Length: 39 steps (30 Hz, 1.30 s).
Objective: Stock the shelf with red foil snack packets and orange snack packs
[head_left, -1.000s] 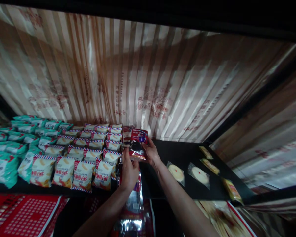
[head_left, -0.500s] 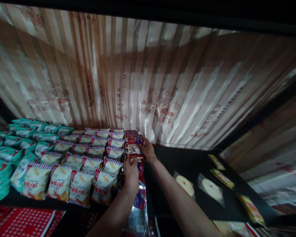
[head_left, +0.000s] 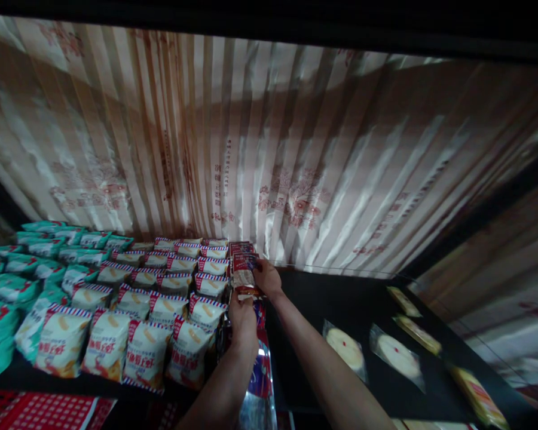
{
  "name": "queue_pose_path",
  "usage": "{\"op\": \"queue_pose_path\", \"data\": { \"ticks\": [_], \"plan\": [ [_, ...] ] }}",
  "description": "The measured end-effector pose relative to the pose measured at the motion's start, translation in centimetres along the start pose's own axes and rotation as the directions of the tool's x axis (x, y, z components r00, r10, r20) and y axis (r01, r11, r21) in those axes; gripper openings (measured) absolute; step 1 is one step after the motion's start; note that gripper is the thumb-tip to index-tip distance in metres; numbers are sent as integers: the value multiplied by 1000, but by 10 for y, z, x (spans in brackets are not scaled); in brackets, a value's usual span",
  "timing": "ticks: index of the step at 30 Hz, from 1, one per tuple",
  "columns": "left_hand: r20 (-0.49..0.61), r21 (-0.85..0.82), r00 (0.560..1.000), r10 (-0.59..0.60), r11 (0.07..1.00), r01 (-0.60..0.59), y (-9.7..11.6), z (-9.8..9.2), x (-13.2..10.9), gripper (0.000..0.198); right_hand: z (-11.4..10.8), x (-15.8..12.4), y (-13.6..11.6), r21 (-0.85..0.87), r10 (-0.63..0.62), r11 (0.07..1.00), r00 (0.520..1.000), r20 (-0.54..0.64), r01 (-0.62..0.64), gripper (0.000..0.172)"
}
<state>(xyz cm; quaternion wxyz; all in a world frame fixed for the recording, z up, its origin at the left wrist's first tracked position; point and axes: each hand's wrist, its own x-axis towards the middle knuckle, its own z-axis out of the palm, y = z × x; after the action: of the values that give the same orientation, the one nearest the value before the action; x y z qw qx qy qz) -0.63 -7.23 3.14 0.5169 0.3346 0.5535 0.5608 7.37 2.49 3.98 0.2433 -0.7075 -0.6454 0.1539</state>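
A dark red snack packet (head_left: 243, 270) is held upright between both hands, near the back of a black shelf (head_left: 305, 298). My left hand (head_left: 242, 316) pinches its lower edge, while my right hand (head_left: 268, 278) grips its right side with the fingers bent over the front. Just behind it stands another dark red packet (head_left: 241, 245), close to the curtain. Under and in front of my left forearm lie shiny blue and silver packages (head_left: 260, 373), partly hidden by the arm. Cream-coloured snack bags (head_left: 213, 285) stand in rows directly to the left.
Teal bags (head_left: 40, 269) fill the far left. Round flat pastries in clear wrap (head_left: 397, 355) and several yellow packets (head_left: 477, 394) lie on the right. A striped plastic curtain (head_left: 269, 149) closes the back. A red basket (head_left: 40, 412) sits below the front left edge.
My view has shifted slightly, so the shelf appears lower. Both hands keep hold of the packet, which now shows more upright against the one behind it.
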Motion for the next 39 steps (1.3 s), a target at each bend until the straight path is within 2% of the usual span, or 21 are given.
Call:
{"op": "queue_pose_path", "data": {
  "ticks": [3, 12, 15, 17, 19, 21, 23, 26, 30, 36, 39],
  "plan": [
    [-71, -79, 997, 6, 997, -11, -1, 0, -2, 38, 0, -3, -2, -46, 5, 999, 1000, 9, -5, 40],
    [-85, -132, 996, -17, 991, 5, 3, -3, -4, 39, 0, -9, -8, -179, -43, 983, 999, -21, 39, 37],
    [-94, -130, 995, -31, 991, 19, 2, -3, -5, 37, 1, -6, -13, -225, -166, 962, 985, -40, 153, 35],
    [-96, -136, 995, -28, 991, 14, 1, -3, -6, 34, 3, -3, -19, -248, -292, 929, 956, -36, 274, 34],
    [-105, -164, 994, -21, 986, 3, -1, -3, -7, 30, 5, 1, -26, -244, -388, 895, 922, -10, 374, 33],
    [-120, -204, 993, -21, 979, -4, -2, -4, -6, 28, 9, 4, -33, -232, -431, 873, 901, 44, 429, 32],
    [-136, -236, 990, -27, 972, -6, -4, -5, -5, 25, 13, 6, -39, -240, -416, 872, 904, 100, 427, 32],
    [-141, -252, 990, -13, 967, -24, -6, -6, -2, 25, 18, 10, -42, -282, -317, 894, 937, 149, 348, 41],
    [-153, -204, 988, -8, 979, -24, -6, -6, -1, 27, 26, 13, -40, -323, -254, 896, 949, 187, 303, 52],
    [-103, -152, 994, -34, 988, 18, -1, -3, -11, 38, 37, 12, -36, -350, -205, 899, 959, 195, 263, 54],
    [-86, 28, 994, 61, 998, -58, -7, 0, -21, 48, 38, 11, -36, -332, -190, 911, 963, 190, 245, 55]
  ]
}}
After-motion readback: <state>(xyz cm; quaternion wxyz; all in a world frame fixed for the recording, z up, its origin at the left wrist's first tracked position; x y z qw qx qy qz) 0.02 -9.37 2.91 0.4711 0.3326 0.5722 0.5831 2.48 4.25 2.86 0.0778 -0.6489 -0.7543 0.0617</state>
